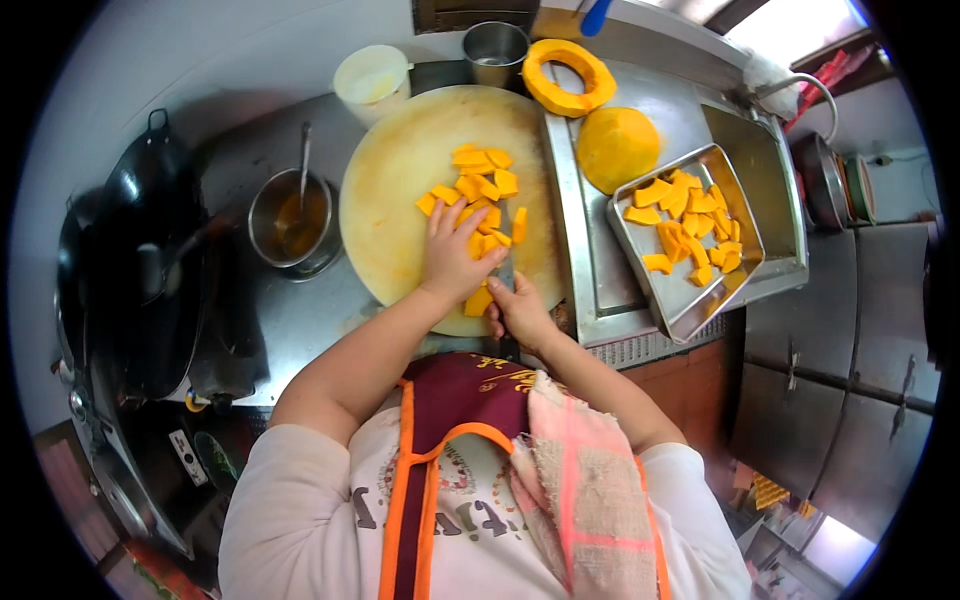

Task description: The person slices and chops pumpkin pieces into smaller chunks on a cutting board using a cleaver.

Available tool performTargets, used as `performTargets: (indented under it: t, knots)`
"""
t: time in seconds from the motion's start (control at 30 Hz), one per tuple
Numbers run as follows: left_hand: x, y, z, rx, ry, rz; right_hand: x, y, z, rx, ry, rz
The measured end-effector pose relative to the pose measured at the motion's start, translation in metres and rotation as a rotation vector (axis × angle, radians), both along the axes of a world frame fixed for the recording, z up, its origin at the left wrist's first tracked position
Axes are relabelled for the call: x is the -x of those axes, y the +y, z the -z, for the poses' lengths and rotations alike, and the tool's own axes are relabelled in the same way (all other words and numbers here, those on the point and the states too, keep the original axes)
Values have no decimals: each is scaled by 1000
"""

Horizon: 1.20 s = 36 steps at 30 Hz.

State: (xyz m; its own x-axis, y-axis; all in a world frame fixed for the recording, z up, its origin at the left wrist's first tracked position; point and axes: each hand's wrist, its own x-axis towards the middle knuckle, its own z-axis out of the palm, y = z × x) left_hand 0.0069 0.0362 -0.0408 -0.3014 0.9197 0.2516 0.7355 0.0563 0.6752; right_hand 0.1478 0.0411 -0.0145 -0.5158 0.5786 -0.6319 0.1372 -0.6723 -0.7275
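Several orange pumpkin chunks point(472, 161) lie on a round, pale cutting board point(390, 187). My left hand point(456, 255) rests over some of the chunks, its fingers spread and pointing away from me. My right hand point(521, 311) grips a knife point(505, 259), whose blade lies along the right side of the pile, partly hidden by the chunks and my left thumb. One thin slice point(519, 226) sits right of the blade. A larger piece point(478, 301) is near the board's front edge, below my left hand.
Right of the board, a metal tray point(658, 304) holds more chunks beside a sink point(780, 187). A pumpkin ring point(547, 91) and a pumpkin end point(619, 146) stand behind it. A white tub point(371, 79), a steel cup point(495, 49), a steel pot point(262, 244) with a spoon and a black wok point(146, 187) are around.
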Motion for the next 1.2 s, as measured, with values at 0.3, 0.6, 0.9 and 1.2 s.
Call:
performTargets:
  t: [0.3,0.6,0.9,1.2]
  knots:
    - [-18,12,-60,-169,-48,76,-22,3,-44,-113,81,44]
    - [-112,94,-157,-301,-107,500,-99,21,-145,-198,94,563]
    - [-206,165,-120,-124,-336,464,-179,57,-156,-482,-170,730]
    - [-126,132,-111,-7,-149,480,-199,45,-150,-687,-351,692]
